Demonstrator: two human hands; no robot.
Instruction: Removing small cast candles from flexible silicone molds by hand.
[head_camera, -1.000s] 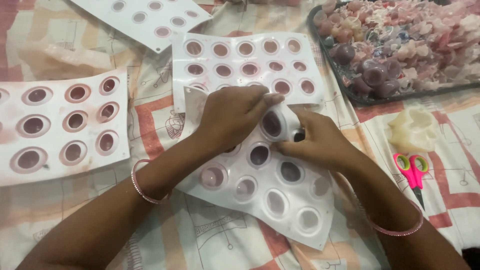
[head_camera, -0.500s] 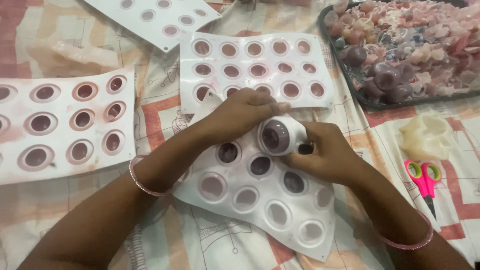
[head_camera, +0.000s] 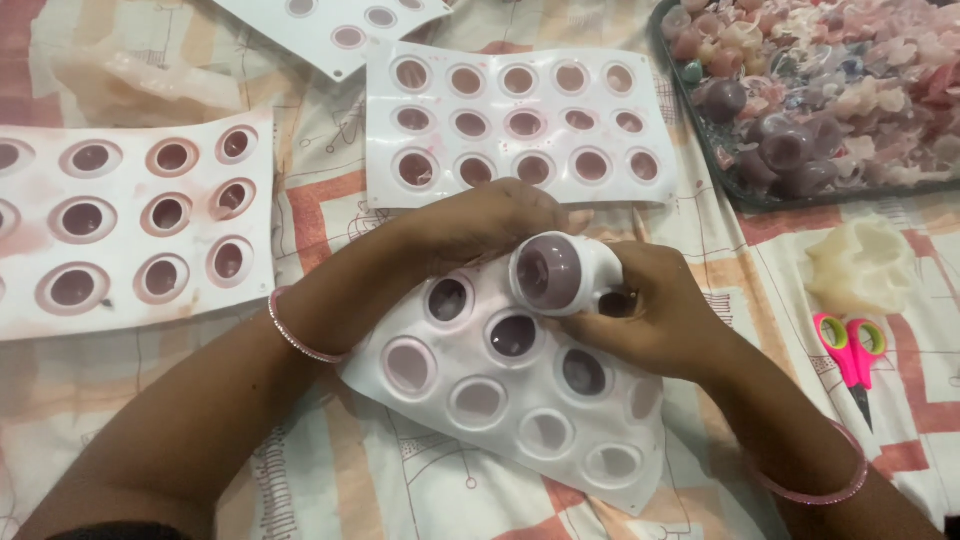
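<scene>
1. Your two hands work a white flexible mould sheet (head_camera: 520, 400) lying on the patterned cloth (head_camera: 330, 200), one corner bent up so a single round cup (head_camera: 560, 272) bulges toward you, its mauve piece showing inside.
2. Your right hand (head_camera: 655, 315) clamps on that raised cup from the side, fingers wrapped around the bent sheet.
3. Your left hand (head_camera: 480, 222) curls over the sheet's top edge, pressing it; whether its fingers pinch anything underneath, you cannot tell.
4. The sheet's other shallow round cups hold dull purple fills or sit pale.
5. Just beyond your knuckles lies a second white mould (head_camera: 515, 125) with three rows of smaller wells; a third mould (head_camera: 130, 225) with larger rimmed wells sits to the left.
6. A dark tray (head_camera: 745, 195) heaped with pink, purple and cream moulded pieces fills the upper right.
7. A cream, lumpy flower-shaped piece (head_camera: 860, 265) and pink-handled scissors (head_camera: 850, 350) rest near your right wrist, clear of the hands.
</scene>
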